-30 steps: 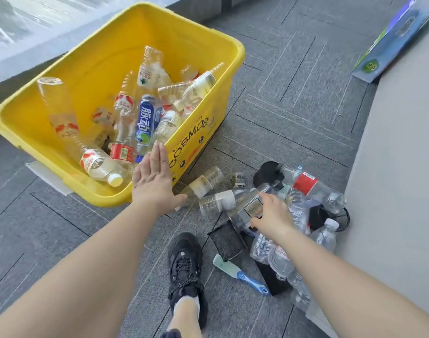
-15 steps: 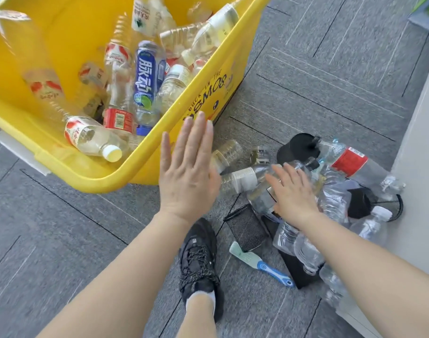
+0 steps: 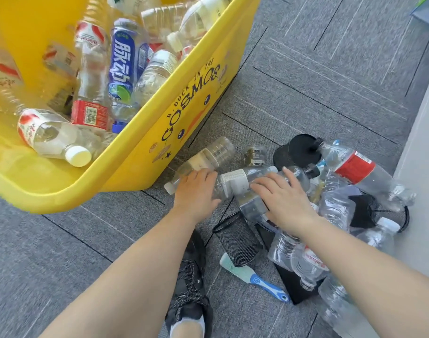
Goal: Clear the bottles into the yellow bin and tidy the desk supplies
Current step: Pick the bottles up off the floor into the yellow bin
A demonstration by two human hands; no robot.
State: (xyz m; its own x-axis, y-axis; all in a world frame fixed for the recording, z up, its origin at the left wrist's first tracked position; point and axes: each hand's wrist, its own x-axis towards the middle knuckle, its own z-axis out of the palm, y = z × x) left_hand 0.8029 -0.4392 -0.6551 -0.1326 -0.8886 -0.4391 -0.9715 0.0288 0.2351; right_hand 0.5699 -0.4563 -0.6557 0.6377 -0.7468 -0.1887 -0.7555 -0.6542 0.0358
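The yellow bin (image 3: 184,98) stands tilted at the upper left and holds several empty bottles, among them a blue-labelled one (image 3: 122,69). On the carpet beside it, my left hand (image 3: 196,189) curls over the neck end of a clear bottle (image 3: 211,154) with a white cap. My right hand (image 3: 281,201) rests with straight fingers on a white-labelled clear bottle (image 3: 235,179) at the edge of a heap of bottles. A red-labelled bottle (image 3: 352,167) lies in that heap. A black mesh pen cup (image 3: 238,242) lies on its side below my hands.
A second black mesh cup (image 3: 296,150) and a small glass jar (image 3: 255,154) lie behind the heap. A blue and green brush (image 3: 255,279) lies near my black shoe (image 3: 191,289). A grey wall (image 3: 423,167) bounds the right side.
My left hand dropped from beside the bin onto the clear bottle on the floor and curled over it. My right hand shifted left onto the white-labelled bottle. The view moved closer.
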